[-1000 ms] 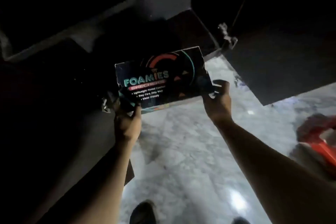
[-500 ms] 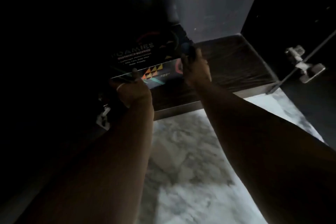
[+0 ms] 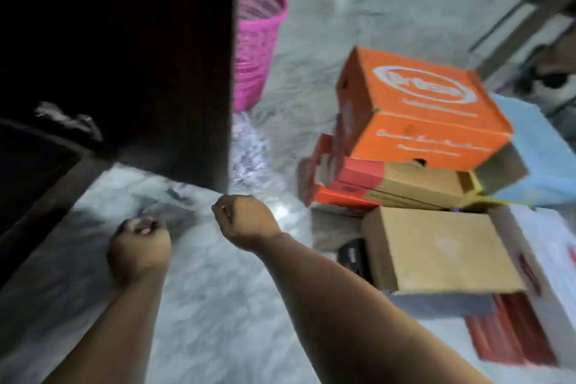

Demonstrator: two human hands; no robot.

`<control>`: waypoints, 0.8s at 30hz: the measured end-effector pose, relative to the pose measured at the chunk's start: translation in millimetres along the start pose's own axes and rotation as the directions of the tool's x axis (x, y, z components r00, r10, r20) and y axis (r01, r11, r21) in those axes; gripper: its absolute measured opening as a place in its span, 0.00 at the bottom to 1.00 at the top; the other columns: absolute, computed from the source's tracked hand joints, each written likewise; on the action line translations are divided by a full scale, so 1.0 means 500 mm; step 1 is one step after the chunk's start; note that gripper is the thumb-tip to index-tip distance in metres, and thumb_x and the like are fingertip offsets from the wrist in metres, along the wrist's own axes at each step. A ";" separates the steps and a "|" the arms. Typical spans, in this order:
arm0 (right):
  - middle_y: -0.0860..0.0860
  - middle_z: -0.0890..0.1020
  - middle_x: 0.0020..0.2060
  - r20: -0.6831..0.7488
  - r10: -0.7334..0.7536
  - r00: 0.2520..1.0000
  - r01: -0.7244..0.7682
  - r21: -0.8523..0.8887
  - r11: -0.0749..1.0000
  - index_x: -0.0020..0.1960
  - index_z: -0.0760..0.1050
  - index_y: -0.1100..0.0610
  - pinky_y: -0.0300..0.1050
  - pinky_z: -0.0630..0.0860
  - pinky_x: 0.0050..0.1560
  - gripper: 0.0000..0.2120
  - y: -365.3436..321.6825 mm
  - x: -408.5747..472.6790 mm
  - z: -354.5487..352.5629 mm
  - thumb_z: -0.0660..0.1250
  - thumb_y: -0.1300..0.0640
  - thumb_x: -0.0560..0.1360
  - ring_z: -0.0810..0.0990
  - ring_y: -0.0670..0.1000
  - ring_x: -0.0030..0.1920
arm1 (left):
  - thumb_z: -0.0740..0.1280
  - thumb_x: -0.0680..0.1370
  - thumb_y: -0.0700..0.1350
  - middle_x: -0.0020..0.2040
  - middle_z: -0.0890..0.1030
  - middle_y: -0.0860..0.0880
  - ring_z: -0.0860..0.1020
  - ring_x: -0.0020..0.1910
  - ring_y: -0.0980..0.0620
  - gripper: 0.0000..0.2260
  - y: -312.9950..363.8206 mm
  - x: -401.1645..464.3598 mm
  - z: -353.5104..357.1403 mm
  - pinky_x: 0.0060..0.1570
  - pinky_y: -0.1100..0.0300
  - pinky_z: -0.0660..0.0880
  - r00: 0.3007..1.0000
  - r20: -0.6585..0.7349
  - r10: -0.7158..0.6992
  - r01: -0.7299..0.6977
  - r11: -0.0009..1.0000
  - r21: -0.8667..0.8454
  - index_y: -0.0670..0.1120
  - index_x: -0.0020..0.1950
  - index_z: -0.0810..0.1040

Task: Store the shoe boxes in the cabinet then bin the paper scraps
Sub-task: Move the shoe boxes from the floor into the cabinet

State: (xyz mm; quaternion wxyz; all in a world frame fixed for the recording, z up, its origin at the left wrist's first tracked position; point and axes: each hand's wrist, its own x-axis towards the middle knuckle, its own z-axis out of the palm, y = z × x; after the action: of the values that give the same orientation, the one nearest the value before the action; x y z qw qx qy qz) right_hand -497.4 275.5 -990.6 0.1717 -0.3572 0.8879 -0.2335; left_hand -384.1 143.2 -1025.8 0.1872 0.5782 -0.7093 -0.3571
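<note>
Our view has swung away from the dark inside of the cabinet (image 3: 124, 40) and out toward the room. A second ago both hands carried a dark printed shoe box up to the cabinet shelf; that box is no longer in sight, so we judge it has been left inside.

Our left hand (image 3: 138, 248) and right hand (image 3: 246, 221) now hang over the pale marble floor (image 3: 218, 305), each curled loosely into a fist with nothing in its grip. The frame is blurred by motion.

To our right, near the right hand, a jumbled pile of shoe boxes waits on the floor: an orange box (image 3: 420, 109) on top, a red-and-brown box (image 3: 389, 184) under it, and a plain brown box (image 3: 442, 249) nearest us.

Beyond the cabinet's edge, paper scraps (image 3: 249, 150) lie on the floor just beside a pink basket (image 3: 255, 40).

One box seems stored; several remain, and the scraps are untouched. Fetching the next box looks like the step in hand.
</note>
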 end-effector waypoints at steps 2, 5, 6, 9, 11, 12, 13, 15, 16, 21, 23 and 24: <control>0.55 0.86 0.44 -0.142 0.118 0.983 -0.119 -0.003 0.993 0.48 0.78 0.54 0.52 0.79 0.43 0.16 0.106 -0.060 -0.110 0.58 0.45 0.80 0.83 0.63 0.48 | 0.65 0.77 0.47 0.54 0.83 0.37 0.80 0.52 0.33 0.10 0.117 -0.096 0.057 0.50 0.48 0.76 0.985 0.168 0.037 -0.034 0.999 -0.023 0.45 0.52 0.83; 0.58 0.86 0.44 -0.320 0.297 0.900 -0.323 -0.030 0.946 0.52 0.79 0.53 0.48 0.72 0.38 0.14 0.255 -0.183 -0.260 0.60 0.45 0.81 0.83 0.64 0.48 | 0.64 0.76 0.50 0.52 0.83 0.40 0.80 0.51 0.36 0.09 0.258 -0.273 0.148 0.48 0.51 0.76 0.911 0.385 0.151 -0.153 0.988 -0.027 0.48 0.49 0.81; 0.58 0.86 0.43 -0.378 0.361 0.852 -0.398 -0.021 0.917 0.53 0.79 0.53 0.47 0.70 0.38 0.14 0.303 -0.227 -0.298 0.60 0.45 0.81 0.83 0.64 0.48 | 0.64 0.77 0.53 0.52 0.84 0.43 0.80 0.51 0.38 0.10 0.278 -0.315 0.183 0.47 0.53 0.76 0.878 0.446 0.174 -0.170 0.984 -0.049 0.49 0.49 0.81; 0.57 0.84 0.49 -0.547 0.501 0.670 -0.552 0.082 0.829 0.58 0.79 0.52 0.52 0.78 0.46 0.13 0.425 -0.354 -0.387 0.61 0.46 0.80 0.82 0.63 0.52 | 0.64 0.76 0.63 0.52 0.82 0.51 0.79 0.50 0.43 0.15 0.339 -0.462 0.243 0.45 0.55 0.73 0.787 0.562 0.254 -0.252 0.964 -0.082 0.55 0.54 0.79; 0.58 0.78 0.61 -0.548 0.644 0.534 -0.706 0.131 0.696 0.67 0.73 0.52 0.58 0.76 0.59 0.20 0.495 -0.420 -0.415 0.60 0.44 0.80 0.76 0.63 0.63 | 0.64 0.77 0.64 0.57 0.81 0.51 0.79 0.55 0.43 0.20 0.342 -0.535 0.283 0.49 0.55 0.73 0.739 0.613 0.279 -0.275 0.956 -0.104 0.55 0.63 0.76; 0.59 0.74 0.66 -0.493 0.740 0.457 -0.779 0.179 0.601 0.71 0.69 0.52 0.61 0.72 0.64 0.25 0.524 -0.450 -0.418 0.60 0.41 0.79 0.71 0.65 0.68 | 0.64 0.78 0.61 0.60 0.81 0.49 0.79 0.59 0.42 0.21 0.340 -0.561 0.300 0.49 0.56 0.71 0.729 0.634 0.258 -0.254 0.962 -0.099 0.53 0.68 0.73; 0.60 0.70 0.70 -0.424 0.817 0.392 -0.823 0.235 0.517 0.74 0.65 0.53 0.63 0.69 0.68 0.29 0.551 -0.475 -0.415 0.60 0.38 0.79 0.68 0.66 0.71 | 0.65 0.79 0.58 0.63 0.80 0.47 0.78 0.61 0.41 0.23 0.337 -0.580 0.312 0.50 0.56 0.69 0.731 0.635 0.251 -0.250 0.964 -0.093 0.51 0.71 0.70; 0.63 0.67 0.74 -0.288 0.884 0.367 -0.841 0.303 0.448 0.78 0.60 0.56 0.62 0.64 0.72 0.40 0.591 -0.506 -0.400 0.64 0.34 0.75 0.65 0.67 0.74 | 0.64 0.79 0.57 0.64 0.79 0.45 0.78 0.62 0.39 0.23 0.308 -0.593 0.343 0.51 0.54 0.71 0.742 0.636 0.213 -0.244 0.969 -0.040 0.51 0.72 0.69; 0.64 0.67 0.75 -0.237 0.897 0.374 -0.840 0.322 0.436 0.78 0.59 0.58 0.61 0.64 0.74 0.45 0.607 -0.514 -0.392 0.66 0.32 0.72 0.65 0.67 0.75 | 0.63 0.78 0.58 0.63 0.80 0.45 0.79 0.60 0.39 0.23 0.293 -0.593 0.353 0.52 0.53 0.73 0.739 0.648 0.186 -0.225 0.974 -0.022 0.51 0.71 0.71; 0.59 0.82 0.60 -0.208 0.906 0.368 -0.791 0.442 0.423 0.62 0.77 0.61 0.50 0.76 0.61 0.36 0.604 -0.513 -0.392 0.74 0.33 0.68 0.80 0.61 0.58 | 0.65 0.76 0.59 0.52 0.83 0.47 0.81 0.51 0.42 0.19 0.249 -0.546 0.324 0.53 0.49 0.79 0.749 0.657 0.079 0.001 0.993 -0.121 0.49 0.60 0.77; 0.52 0.83 0.50 -0.098 0.833 0.545 -0.743 0.404 0.534 0.53 0.79 0.59 0.41 0.75 0.52 0.19 0.558 -0.489 -0.389 0.76 0.44 0.73 0.79 0.55 0.52 | 0.66 0.77 0.56 0.52 0.83 0.46 0.81 0.51 0.42 0.16 0.232 -0.488 0.276 0.53 0.49 0.78 0.814 0.580 0.016 0.081 0.987 -0.141 0.48 0.58 0.79; 0.50 0.81 0.46 -0.029 0.776 0.630 -0.708 0.388 0.590 0.52 0.77 0.58 0.37 0.73 0.47 0.12 0.526 -0.466 -0.382 0.75 0.52 0.76 0.78 0.53 0.53 | 0.67 0.77 0.55 0.51 0.83 0.45 0.81 0.50 0.42 0.14 0.216 -0.451 0.244 0.51 0.50 0.79 0.836 0.548 -0.021 0.128 0.979 -0.159 0.47 0.56 0.80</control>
State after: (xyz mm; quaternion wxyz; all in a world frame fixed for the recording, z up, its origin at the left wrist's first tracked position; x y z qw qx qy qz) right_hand -573.4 664.6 -940.8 0.2247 0.1077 0.9129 -0.3234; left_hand -482.1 401.8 -996.5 0.0183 0.4600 -0.6730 -0.5788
